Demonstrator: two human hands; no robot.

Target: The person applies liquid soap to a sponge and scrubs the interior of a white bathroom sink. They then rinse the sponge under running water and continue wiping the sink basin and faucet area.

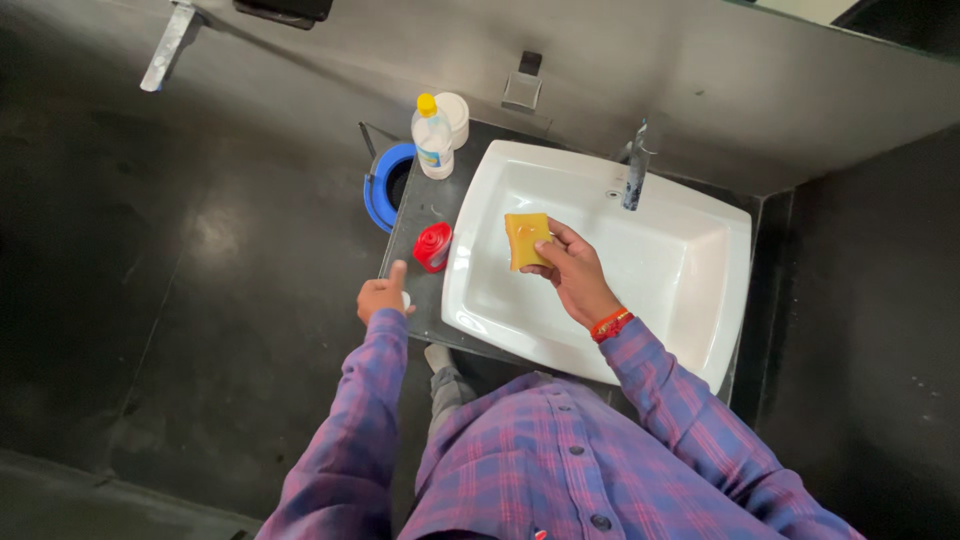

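A white rectangular ceramic sink basin [690,270] fills most of the dark grey table [420,215]; its bowl looks bare, with a metal tap [635,175] standing at its far rim. The table leaves only a narrow strip to the left of the basin. On that strip's far end stands a clear plastic bottle with a yellow cap [433,140], touching a white round container [455,112] behind it. A blue ring-shaped bucket rim [378,185] sits on the floor just off the table's left edge. A red plastic cap-like piece [432,246] lies beside the basin's left rim. The right hand [570,270] pinches a yellow square sponge [525,238] above the bowl. The left hand [382,295], loosely curled with the thumb raised, holds a small white object [405,298] at the table's near edge.
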